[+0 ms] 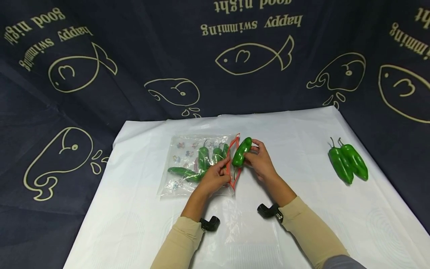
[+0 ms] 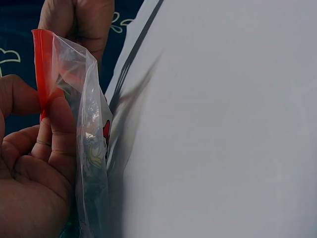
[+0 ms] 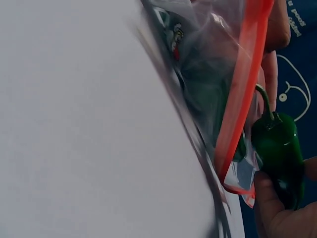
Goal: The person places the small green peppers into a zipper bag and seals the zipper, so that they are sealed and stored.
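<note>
A clear plastic zip bag [image 1: 181,147] with a red zip edge and small printed figures lies on the table, with several green peppers [image 1: 203,157] inside. My left hand [image 1: 215,177] pinches the red zip edge [image 2: 43,69] between thumb and fingers, and the bag's mouth gapes there. In my right hand [image 1: 261,161] is another green pepper [image 1: 242,151], gripped by its lower end. Its stem [image 3: 266,99] points toward the bag's opening in the right wrist view. That pepper is outside the bag, right beside the red edge.
Two more green peppers [image 1: 347,162] lie side by side on the right part of the white-covered table [image 1: 295,134]. Behind the table hangs a dark blue cloth [image 1: 188,45] printed with fish and whales. Black wrist cameras [image 1: 210,223] are strapped to both forearms.
</note>
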`<state>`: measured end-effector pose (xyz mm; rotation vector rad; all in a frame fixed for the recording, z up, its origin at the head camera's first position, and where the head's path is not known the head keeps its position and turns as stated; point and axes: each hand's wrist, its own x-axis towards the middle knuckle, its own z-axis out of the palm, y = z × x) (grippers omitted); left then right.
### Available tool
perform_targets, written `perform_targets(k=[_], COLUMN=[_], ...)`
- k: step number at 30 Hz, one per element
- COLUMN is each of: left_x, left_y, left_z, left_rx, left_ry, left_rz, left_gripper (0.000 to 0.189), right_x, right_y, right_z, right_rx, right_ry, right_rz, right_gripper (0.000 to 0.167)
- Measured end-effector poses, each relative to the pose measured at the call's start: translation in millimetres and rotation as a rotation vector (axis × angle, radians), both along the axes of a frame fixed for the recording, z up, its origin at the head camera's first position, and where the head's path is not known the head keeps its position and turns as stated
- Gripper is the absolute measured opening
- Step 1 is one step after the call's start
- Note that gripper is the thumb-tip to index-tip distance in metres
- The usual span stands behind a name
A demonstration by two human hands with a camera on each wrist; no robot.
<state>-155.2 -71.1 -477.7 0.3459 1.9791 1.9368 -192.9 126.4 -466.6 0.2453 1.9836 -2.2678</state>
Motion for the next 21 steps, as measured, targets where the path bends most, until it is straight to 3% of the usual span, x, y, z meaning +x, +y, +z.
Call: perform_targets(k=[8, 21], left_x=[10.8, 12.5], left_y=[-0.1, -0.2], left_z=[27.9, 24.0], left_rx=[0.001, 0.016], left_ry=[0.008, 0.039], left_rz=[-0.002, 0.0], left_gripper=[0.075, 0.075], right_x=[2.7, 6.8], right_y=[-1.9, -3.5], right_z=[-1.3, -10.4], right_rx=[0.023, 0.103], right_ry=[0.015, 0.053], right_rz=[0.055, 0.162], right_gripper=[0.072, 0.073])
